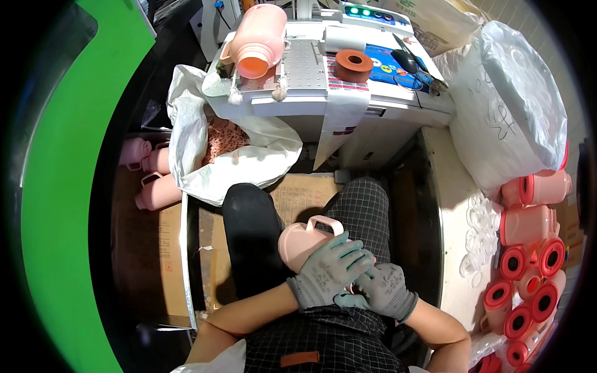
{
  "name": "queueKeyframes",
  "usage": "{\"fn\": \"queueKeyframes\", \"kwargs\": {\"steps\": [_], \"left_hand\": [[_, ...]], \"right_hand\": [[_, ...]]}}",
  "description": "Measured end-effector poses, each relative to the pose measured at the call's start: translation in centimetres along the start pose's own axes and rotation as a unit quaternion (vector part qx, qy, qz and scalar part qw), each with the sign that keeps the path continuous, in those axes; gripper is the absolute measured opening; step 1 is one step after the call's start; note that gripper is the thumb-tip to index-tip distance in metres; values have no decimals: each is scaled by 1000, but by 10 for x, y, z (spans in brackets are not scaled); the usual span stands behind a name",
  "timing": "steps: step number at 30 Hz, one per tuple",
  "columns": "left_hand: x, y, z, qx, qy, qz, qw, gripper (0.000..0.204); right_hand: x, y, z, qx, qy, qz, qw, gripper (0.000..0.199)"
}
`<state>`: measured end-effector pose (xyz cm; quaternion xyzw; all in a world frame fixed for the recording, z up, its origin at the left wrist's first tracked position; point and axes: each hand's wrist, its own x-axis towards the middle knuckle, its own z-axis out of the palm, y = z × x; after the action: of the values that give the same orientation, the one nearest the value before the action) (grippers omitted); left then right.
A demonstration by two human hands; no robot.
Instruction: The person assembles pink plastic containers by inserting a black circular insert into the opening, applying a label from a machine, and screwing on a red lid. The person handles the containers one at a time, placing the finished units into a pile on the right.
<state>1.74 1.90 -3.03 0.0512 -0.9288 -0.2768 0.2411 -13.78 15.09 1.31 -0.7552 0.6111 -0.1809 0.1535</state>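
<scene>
A pink plastic bottle (298, 245) with a loop handle lies across my lap, its rounded end to the left. My left hand (329, 270), in a grey-green work glove, is laid over its body with the fingers wrapped across it. My right hand (387, 289), gloved alike, is curled at the bottle's other end, close against the left fingers. What the right fingers hold is hidden, and so is that end of the bottle.
Ahead, a white machine bench (280, 102) bears another pink bottle (261, 37) and a brown tape roll (354, 65). A white sack (267, 155) of pink shavings stands left, near boxed bottles (158, 191). White rings (480, 233) and several red-rimmed pink bottles (528, 225) lie right.
</scene>
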Motion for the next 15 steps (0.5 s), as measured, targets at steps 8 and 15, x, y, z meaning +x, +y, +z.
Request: {"fn": "queueKeyframes", "kwargs": {"steps": [8, 15], "left_hand": [[-60, -45, -66, -122, 180, -106, 970, 62], [-27, -1, -45, -76, 10, -66, 995, 47]], "right_hand": [[-23, 5, -13, 144, 309, 95, 935, 29], [211, 10, 7, 89, 241, -97, 962, 52]]}}
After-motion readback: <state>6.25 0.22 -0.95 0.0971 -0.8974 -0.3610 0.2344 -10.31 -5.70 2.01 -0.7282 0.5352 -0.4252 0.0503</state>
